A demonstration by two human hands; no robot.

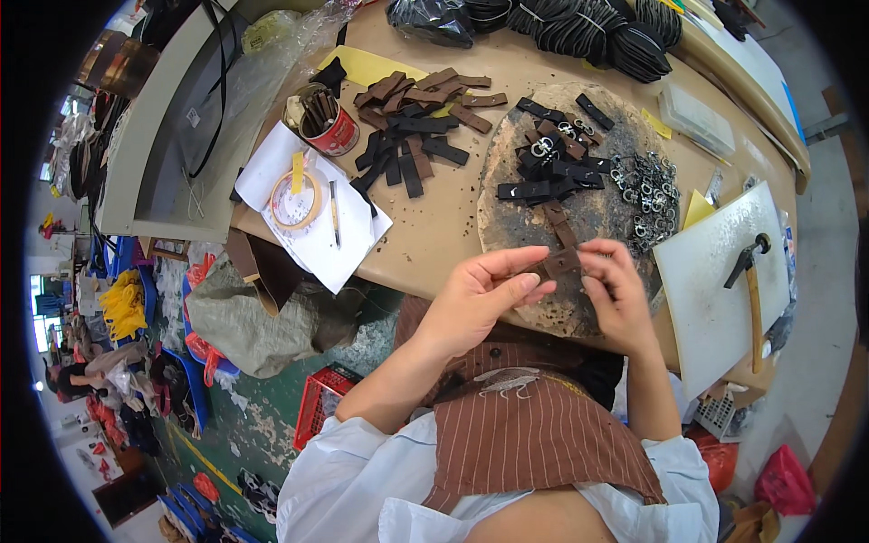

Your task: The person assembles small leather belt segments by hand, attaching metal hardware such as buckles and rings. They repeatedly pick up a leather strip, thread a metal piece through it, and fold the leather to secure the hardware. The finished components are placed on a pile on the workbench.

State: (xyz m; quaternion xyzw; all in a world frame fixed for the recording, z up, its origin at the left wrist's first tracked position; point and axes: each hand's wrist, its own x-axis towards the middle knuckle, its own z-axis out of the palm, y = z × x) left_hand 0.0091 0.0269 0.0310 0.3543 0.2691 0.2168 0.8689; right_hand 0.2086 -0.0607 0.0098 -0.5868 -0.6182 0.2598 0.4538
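Note:
Over the near edge of a round worn board (507, 213), a short brown leather strap (560, 263) is stretched between my two hands. My left hand (484, 294) pinches its left end with thumb and fingers. At the other end, the fingers of my right hand (619, 294) close on the strap and partly cover it. Another brown strap (558, 222) lies on the board just beyond. Farther back are black straps (570, 172), some with metal clasps (541, 147). A heap of silver metal clasps (647, 195) spreads along the board's right side.
Left of the board lie piled brown and black straps (416, 109), a red tin (333, 131), and white paper (317, 231) with a tape roll (295, 201). A hammer (753, 299) rests on a white slab (715, 262) at right. Black cord bundles (579, 32) line the back.

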